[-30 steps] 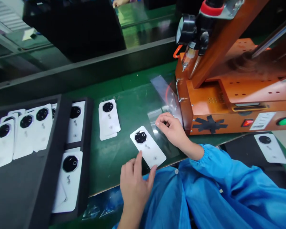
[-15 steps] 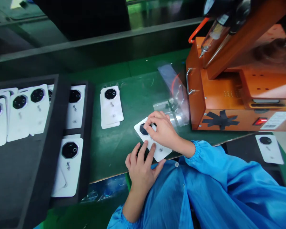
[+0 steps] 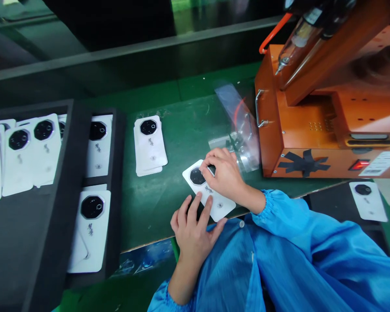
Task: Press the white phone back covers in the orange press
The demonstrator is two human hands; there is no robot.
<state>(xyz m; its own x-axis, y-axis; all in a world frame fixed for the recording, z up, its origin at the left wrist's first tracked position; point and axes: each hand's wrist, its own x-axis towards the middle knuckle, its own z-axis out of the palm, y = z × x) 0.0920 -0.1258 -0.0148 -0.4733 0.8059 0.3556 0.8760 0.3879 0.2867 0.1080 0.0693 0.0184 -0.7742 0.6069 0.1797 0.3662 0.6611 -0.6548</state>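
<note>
A white phone back cover (image 3: 204, 187) with a black octagonal camera ring lies flat on the green bench near its front edge. My left hand (image 3: 193, 227) rests with fingers stretched out, pressing the cover's near end. My right hand (image 3: 225, 174) sits over the cover's far side, fingers curled and pinched beside the camera ring; what they pinch is too small to make out. Clear plastic film (image 3: 238, 130) lies just beyond my right hand.
An orange press machine (image 3: 328, 112) stands at the right. A small stack of covers (image 3: 149, 146) lies left of the hands. Black foam trays (image 3: 74, 182) at the left hold several more covers. One cover (image 3: 368, 200) lies on a dark mat at the far right.
My right hand moved from the film onto the cover and now pinches beside the camera ring. My left hand slid forward to press the cover's near end. The view tilted down.
</note>
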